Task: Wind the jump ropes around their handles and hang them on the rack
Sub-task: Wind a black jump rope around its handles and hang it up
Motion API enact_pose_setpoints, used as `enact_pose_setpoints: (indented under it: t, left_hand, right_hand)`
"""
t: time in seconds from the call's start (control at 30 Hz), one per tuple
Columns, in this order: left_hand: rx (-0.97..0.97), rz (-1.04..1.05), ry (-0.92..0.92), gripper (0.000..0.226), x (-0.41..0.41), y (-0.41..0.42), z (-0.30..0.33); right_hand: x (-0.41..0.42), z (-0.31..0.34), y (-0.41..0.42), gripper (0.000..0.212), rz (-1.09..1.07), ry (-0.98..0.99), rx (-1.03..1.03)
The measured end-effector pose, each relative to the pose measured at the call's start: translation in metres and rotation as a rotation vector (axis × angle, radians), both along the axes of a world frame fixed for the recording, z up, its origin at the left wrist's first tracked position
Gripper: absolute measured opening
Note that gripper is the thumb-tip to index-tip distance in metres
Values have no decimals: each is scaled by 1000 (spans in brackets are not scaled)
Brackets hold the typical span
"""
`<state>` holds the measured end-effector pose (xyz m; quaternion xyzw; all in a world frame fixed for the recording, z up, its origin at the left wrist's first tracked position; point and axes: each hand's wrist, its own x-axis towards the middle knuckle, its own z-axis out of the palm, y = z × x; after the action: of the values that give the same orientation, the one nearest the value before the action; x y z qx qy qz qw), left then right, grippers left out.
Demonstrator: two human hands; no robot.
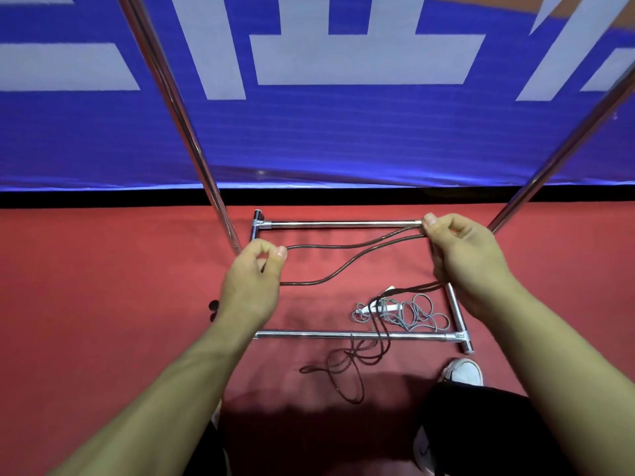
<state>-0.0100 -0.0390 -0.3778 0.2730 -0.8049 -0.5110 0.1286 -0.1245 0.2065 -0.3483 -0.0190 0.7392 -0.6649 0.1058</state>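
Stretching dark rope (347, 261) between both hands, rack (343, 336) beneath

Red floor (103, 304) with a black strip (103, 197) along the base of a blue banner wall (343, 132) bearing large white characters (360, 60), orange surface (584, 8) top right, even indoor light.

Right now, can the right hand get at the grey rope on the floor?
Probably not yet: the right hand grips the dark rope. The grey rope lies uncovered below it.
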Motion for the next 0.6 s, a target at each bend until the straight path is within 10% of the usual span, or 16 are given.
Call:
enact_pose_setpoints:
  t: [0.3, 0.43, 0.6]
  left_hand:
    - [68, -69, -22, 55, 1, -9, 20]
    - [514, -139, 128, 36, 1, -23, 41]
    - [666, -139, 256, 37, 9, -28, 67]
  right_hand:
    - [4, 9, 10, 12, 392, 228, 266]
    - [6, -13, 14, 21, 697, 240, 769]
    - [-5, -27, 5, 17, 152, 350, 692]
